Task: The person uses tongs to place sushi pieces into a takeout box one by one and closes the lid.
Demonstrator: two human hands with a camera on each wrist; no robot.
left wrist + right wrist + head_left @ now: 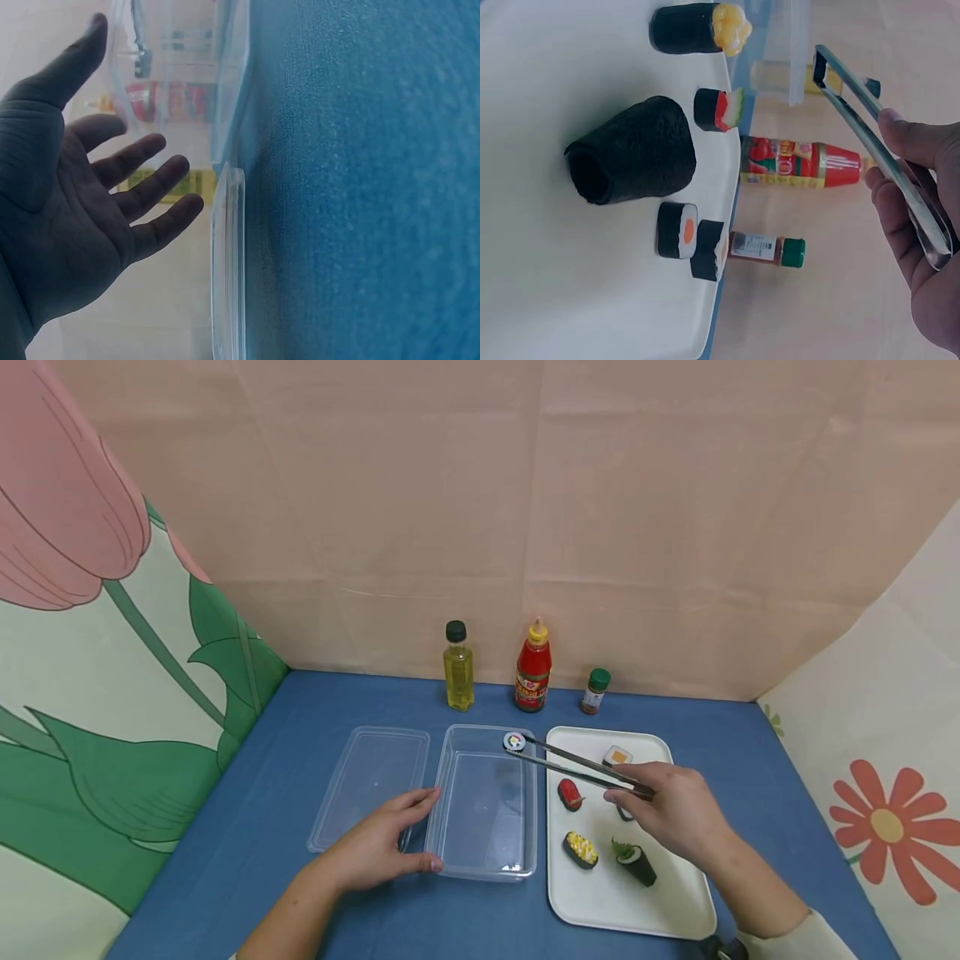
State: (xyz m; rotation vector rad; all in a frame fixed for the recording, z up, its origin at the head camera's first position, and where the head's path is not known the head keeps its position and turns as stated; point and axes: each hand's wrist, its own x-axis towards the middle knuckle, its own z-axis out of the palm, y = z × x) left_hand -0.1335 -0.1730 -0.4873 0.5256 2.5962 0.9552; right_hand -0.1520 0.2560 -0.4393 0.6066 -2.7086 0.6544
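Observation:
My right hand (678,806) grips metal tongs (585,763), whose tips pinch a small round sushi roll (514,742). The roll is over the far right corner of a clear plastic container (482,827). In the right wrist view, the tongs (871,146) hold the dark-wrapped roll (820,69) above the tray's level. My left hand (386,843) is at the container's near left side, fingers spread and thumb apart. Its palm and loosely extended fingers show in the left wrist view, holding nothing. A white tray (600,897) lies below my right hand.
On the tray are a red-topped piece (570,795), a corn-topped piece (581,850), a cone-shaped hand roll (634,864) and a roll with orange filling (618,756). A clear lid (375,777) lies left. Behind stand an oil bottle (459,677), red sauce bottle (533,672) and spice jar (594,693).

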